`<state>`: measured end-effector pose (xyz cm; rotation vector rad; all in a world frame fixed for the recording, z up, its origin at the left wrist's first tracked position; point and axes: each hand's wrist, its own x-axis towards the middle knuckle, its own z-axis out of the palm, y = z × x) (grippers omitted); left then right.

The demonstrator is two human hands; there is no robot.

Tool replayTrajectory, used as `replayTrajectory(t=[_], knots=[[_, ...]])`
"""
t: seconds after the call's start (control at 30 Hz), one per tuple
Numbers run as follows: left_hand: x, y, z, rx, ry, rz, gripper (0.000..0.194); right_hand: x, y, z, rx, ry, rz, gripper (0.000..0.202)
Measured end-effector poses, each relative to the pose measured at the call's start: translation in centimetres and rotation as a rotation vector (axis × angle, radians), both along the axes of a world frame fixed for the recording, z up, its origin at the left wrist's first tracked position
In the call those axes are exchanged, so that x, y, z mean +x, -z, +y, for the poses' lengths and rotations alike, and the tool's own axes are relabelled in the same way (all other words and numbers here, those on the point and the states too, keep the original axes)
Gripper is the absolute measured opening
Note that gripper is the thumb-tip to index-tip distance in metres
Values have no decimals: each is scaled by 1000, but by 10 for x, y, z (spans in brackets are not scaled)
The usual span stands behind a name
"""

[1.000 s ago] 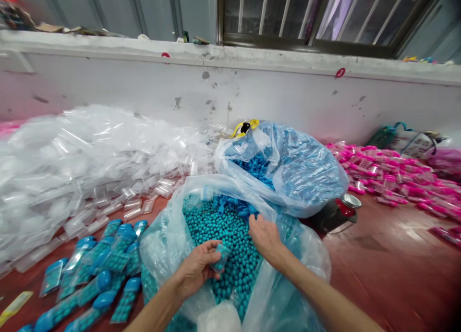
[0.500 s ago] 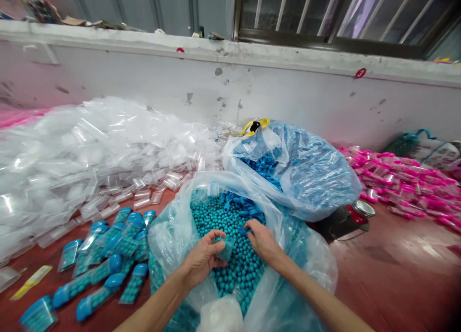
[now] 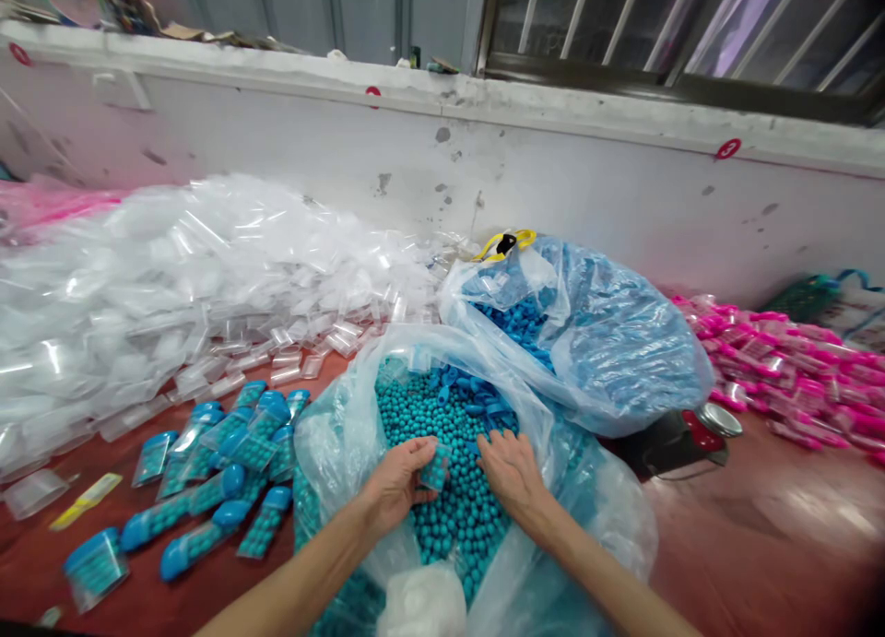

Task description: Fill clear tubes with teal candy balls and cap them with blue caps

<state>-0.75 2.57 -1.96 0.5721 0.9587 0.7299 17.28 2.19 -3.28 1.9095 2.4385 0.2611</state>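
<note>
My left hand (image 3: 395, 478) grips a small clear plastic container (image 3: 434, 468) with teal beads in it. Just to its right, my right hand (image 3: 513, 464) has its fingers curled down at a blue cap (image 3: 476, 447), which shows only in part beside the fingertips. Below both hands lie loose teal beads (image 3: 460, 526) in an open clear plastic bag (image 3: 332, 425). Several loose blue caps (image 3: 477, 397) rest on the beads at the back of this bag.
Filled containers with blue caps (image 3: 253, 448) lie on the red floor at left, near a yellow strip (image 3: 87, 501). Behind them spreads a heap of clear empty containers (image 3: 228, 268). A second bag (image 3: 622, 333) holds blue caps. Pink pieces (image 3: 802, 370) are piled at right.
The view has shifted slightly, so the scene sits further right. My left hand has turned the container a little. My right hand's fingers have come round, with the back of the hand more towards me.
</note>
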Motion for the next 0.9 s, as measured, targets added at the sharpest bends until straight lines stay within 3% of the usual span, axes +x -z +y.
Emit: replayTrajectory(t=[0.1, 0.27, 0.37, 0.47, 0.6, 0.77, 0.9], knots=[[1, 2, 0, -30, 40, -88, 31, -11, -9, -8, 44, -64, 11, 20], [-1, 3, -3, 95, 22, -148, 32, -30, -7, -17, -162, -168, 132, 16], [-5, 0, -6, 194, 38, -84, 30, -28, 4, -10, -278, -103, 339, 18], [-7, -1, -5, 289, 28, 100, 29, -20, 8, 4, -380, -28, 641, 12], [-4, 3, -4, 312, 48, 243, 27, -16, -5, 17, -406, 39, 812, 21], [5, 4, -5, 274, 77, 223, 29, -23, -27, 14, -627, 36, 1189, 19], [7, 2, -6, 225, 89, 153, 33, -20, -33, 13, -669, 168, 1231, 14]])
